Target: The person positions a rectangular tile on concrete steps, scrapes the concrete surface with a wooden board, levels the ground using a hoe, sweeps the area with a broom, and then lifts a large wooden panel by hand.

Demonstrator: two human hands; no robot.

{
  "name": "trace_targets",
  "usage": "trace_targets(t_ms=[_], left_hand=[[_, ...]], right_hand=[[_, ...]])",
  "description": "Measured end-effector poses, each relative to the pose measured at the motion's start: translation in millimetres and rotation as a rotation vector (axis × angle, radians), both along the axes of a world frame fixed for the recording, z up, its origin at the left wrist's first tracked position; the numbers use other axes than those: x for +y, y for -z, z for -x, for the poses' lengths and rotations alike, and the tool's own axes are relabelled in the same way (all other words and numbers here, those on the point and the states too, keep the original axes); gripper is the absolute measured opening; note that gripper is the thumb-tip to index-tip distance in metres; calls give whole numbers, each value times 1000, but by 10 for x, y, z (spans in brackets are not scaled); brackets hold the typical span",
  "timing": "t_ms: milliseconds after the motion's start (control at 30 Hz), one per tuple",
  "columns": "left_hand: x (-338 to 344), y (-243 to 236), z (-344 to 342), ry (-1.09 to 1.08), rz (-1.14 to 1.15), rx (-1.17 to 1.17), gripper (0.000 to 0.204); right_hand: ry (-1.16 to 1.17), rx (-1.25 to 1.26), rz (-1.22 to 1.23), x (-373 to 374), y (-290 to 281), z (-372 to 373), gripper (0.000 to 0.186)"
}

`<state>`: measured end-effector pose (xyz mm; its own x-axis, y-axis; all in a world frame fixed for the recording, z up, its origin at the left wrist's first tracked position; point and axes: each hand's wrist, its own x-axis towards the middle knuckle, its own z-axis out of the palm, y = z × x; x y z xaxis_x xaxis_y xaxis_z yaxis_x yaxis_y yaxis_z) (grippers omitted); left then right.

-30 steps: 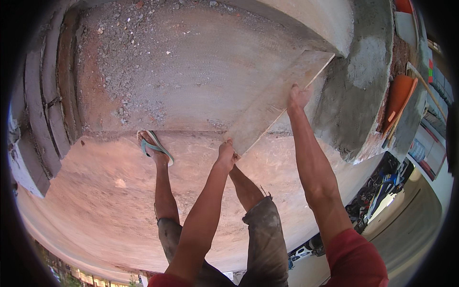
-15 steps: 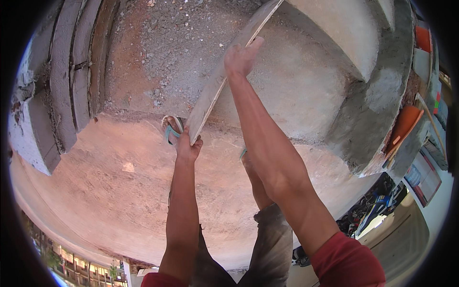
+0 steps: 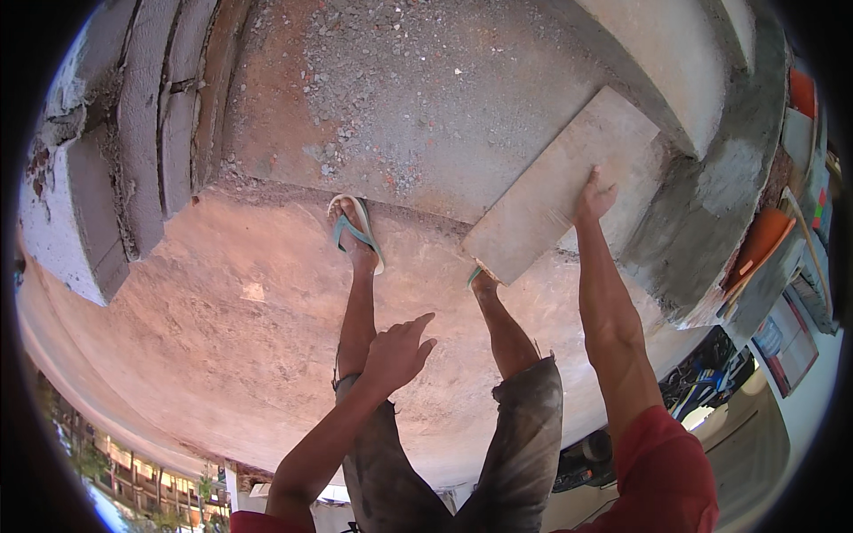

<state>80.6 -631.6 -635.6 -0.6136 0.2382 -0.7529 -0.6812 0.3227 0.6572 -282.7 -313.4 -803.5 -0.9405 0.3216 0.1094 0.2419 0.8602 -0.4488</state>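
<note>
A flat, pale rectangular board [image 3: 524, 226] lies diagonally on the rough concrete step at centre right, its near end over my right foot. My right hand [image 3: 593, 195] is at the board's surface, fingers apart and not gripping it; whether the fingertips touch is hard to tell. My left hand [image 3: 400, 351] hangs below and left of the board, over my legs, holding nothing, with fingers loosely extended.
Gravel and rubble [image 3: 364, 98] cover the upper step. Stepped concrete blocks [image 3: 142, 169] edge the left; curved plastered forms [image 3: 649, 49] and a wet cement ledge [image 3: 711, 204] edge the right. An orange object [image 3: 755, 244], wooden handles and dark clutter are farther right. My sandalled feet straddle the middle.
The board has swung from upright on its edge to lying flat at the right. My left hand has let go and dropped back; my right hand has opened and moved right with it.
</note>
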Motion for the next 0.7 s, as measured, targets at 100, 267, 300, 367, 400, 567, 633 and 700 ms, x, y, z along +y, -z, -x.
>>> trace_targets(t_ms=[100,267,300,367,400,567,633,700], left_hand=[[-572,-484,-366,-205,57,84,39],[-722,-979,-834,28,317,57,44],[-601,-1029,-959,-110,295,16,44],[-382,-910,-1216,-376,249,-49,44],[-343,-897,-1193,-401,261,-114,44],[-76,-970,-881,-146,498,-186,34],[-49,-898,-839,-53,567,-211,30],[-15,-728,-808,-56,563,-208,23]], right_hand=[[-129,-67,33,-842,297,101,73],[31,-77,225,-1647,518,20,70],[23,4,238,-1794,575,-102,71],[20,178,265,-2001,572,-227,71],[34,86,327,-1994,468,-294,72],[110,5,419,-1137,231,-423,62],[75,-36,493,-494,179,-444,62],[11,-39,340,-273,296,-317,65]])
